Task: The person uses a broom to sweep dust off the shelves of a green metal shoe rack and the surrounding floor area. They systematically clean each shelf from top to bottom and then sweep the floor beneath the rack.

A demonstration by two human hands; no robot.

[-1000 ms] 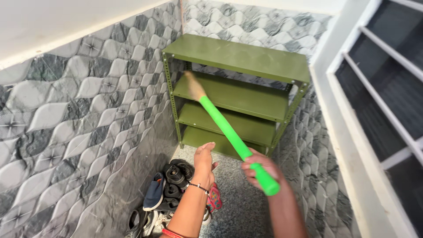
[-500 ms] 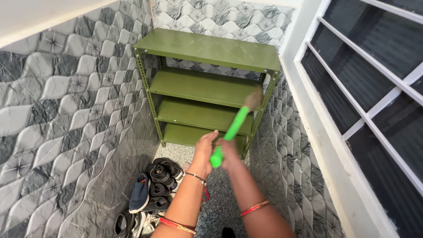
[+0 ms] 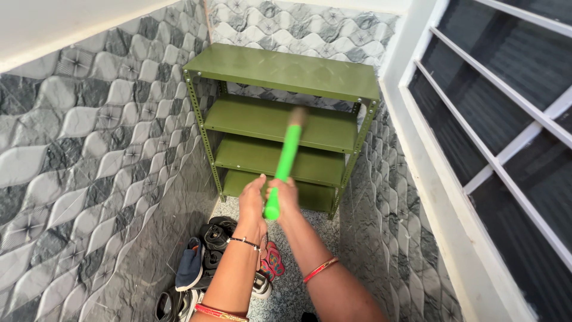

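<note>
The broom has swung back from the right post of the green rack to the middle of its second shelf — now almost upright. The left hand has closed in beside the right hand at the handle's end.

Premises: a domestic entry nook or stairwell corner of a home. Walls clad in grey patterned tiles. Olive-green metal shelf rack stands in the corner. Worn shoes heaped on speckled floor beside left wall. White-framed window grille at right.
</note>
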